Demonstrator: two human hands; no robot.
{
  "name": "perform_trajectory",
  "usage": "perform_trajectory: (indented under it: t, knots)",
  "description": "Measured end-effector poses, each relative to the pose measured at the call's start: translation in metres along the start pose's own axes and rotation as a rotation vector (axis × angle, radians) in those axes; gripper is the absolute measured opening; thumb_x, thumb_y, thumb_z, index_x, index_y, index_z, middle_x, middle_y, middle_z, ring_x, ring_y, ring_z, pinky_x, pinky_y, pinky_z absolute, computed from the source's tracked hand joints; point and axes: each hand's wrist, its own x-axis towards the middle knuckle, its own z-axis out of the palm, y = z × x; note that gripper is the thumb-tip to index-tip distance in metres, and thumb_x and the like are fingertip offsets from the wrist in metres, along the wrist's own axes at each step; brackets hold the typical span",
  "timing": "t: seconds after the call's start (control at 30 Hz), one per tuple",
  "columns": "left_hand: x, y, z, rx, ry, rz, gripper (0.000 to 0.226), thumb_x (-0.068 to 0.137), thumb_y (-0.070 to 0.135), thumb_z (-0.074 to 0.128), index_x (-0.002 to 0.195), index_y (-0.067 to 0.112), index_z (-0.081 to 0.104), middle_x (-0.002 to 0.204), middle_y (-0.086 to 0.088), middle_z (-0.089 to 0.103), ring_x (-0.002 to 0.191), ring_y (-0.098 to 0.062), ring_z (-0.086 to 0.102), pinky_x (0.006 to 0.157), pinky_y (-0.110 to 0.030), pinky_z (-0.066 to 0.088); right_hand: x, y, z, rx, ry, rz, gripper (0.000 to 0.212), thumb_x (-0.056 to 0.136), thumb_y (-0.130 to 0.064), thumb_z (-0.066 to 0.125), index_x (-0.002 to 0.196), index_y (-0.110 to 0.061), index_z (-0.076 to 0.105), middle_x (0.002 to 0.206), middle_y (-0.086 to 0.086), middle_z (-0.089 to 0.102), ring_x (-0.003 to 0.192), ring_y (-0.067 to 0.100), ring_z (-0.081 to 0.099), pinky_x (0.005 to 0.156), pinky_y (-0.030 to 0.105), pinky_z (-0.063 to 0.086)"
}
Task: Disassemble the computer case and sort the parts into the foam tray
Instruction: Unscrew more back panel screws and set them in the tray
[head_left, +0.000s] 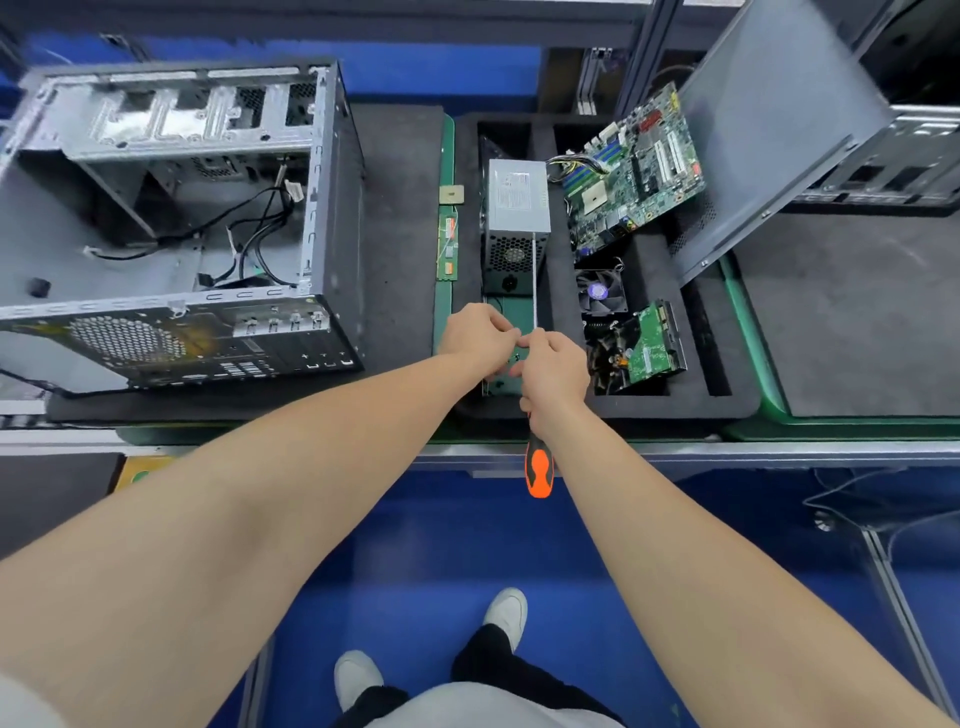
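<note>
- Black foam tray (727, 405) is the reference point. The gutted grey computer case (171, 208) lies on its side well to the left of it, with loose cables still inside.
- In the tray's compartments are a power supply (517, 208) at the left, a motherboard (634, 171) tilted at the back, and a fan (600, 293) and a hard drive (649, 348) nearer the front. A grey side panel (779, 130) leans over the tray's right rear corner.
- A memory stick (447, 249) and a small square chip (451, 195) sit on the green strip just beside the tray's left edge.
- The right hand (553, 364) is wrapped round an orange-and-black screwdriver (539, 470) over the tray's front-left compartment. The shaft points away toward the power supply.
- The left hand (478, 335) has its fingers curled, fingertips meeting the right hand's at the shaft. Whether it pinches a screw is too small to tell.
- Judged step: late in the sorting, probably dropping small fasteners into the front-left compartment.
- Next move, likely: let go over that compartment, then go back to the case for the cables, which will need a careful pull, not a tug.
- Writing: the power supply has a white printed label, and the boards carry markings. None of it is legible, and no brand can be made out.
</note>
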Motion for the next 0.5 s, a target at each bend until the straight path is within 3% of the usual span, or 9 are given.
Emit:
perform_trajectory:
  t: [0.07, 0.2, 0.27, 0.37, 0.5]
  knots:
    - [-0.004, 0.001, -0.004, -0.026, -0.001, 0.017, 0.017, 0.1, 0.019, 0.059, 0.09, 0.021, 0.072, 0.099, 0.0, 0.074, 0.066, -0.022, 0.075, 0.06, -0.044, 0.065, -0.007, -0.004, 0.003, 0.013, 0.0, -0.023, 0.026, 0.107, -0.031, 0.047, 0.093, -0.028, 0.069, 0.089, 0.014, 0.076, 0.049, 0.018, 0.049, 0.039, 0.024, 0.036]
    - [-0.014, 0.004, -0.021, -0.083, 0.001, 0.024, 0.024, 0.103, 0.021, 0.047, 0.099, 0.022, 0.07, 0.097, -0.005, 0.074, 0.074, -0.025, 0.073, 0.064, -0.041, 0.065, -0.021, -0.02, 0.011, 0.061, -0.029, -0.066, 0.023, 0.106, -0.024, 0.048, 0.098, -0.026, 0.07, 0.093, 0.014, 0.074, 0.056, 0.022, 0.056, 0.04, 0.025, 0.038]
    - [-0.018, 0.003, -0.034, -0.124, 0.012, 0.03, 0.028, 0.104, 0.026, 0.044, 0.103, 0.019, 0.071, 0.096, -0.006, 0.073, 0.083, -0.026, 0.072, 0.06, -0.033, 0.061, -0.029, -0.033, 0.019, 0.127, -0.071, -0.053, 0.021, 0.104, -0.021, 0.049, 0.099, -0.022, 0.07, 0.092, 0.014, 0.073, 0.061, 0.025, 0.059, 0.039, 0.022, 0.036]
    - [-0.027, 0.007, -0.059, -0.251, 0.056, 0.062, 0.028, 0.103, 0.03, 0.048, 0.092, 0.021, 0.072, 0.088, -0.002, 0.072, 0.082, -0.022, 0.07, 0.05, -0.022, 0.05, -0.041, -0.057, 0.032, 0.258, -0.124, -0.069, 0.019, 0.101, -0.015, 0.05, 0.098, -0.018, 0.069, 0.085, 0.013, 0.068, 0.049, 0.018, 0.052, 0.039, 0.02, 0.036]
    - [-0.036, 0.019, -0.106, -0.38, 0.11, 0.15, 0.017, 0.097, 0.031, 0.057, 0.093, 0.03, 0.073, 0.097, 0.009, 0.074, 0.093, -0.015, 0.07, 0.07, -0.029, 0.057, -0.067, -0.092, 0.059, 0.326, -0.199, -0.144, 0.016, 0.1, -0.013, 0.045, 0.099, -0.015, 0.061, 0.082, 0.009, 0.06, 0.057, 0.02, 0.049, 0.042, 0.02, 0.035]
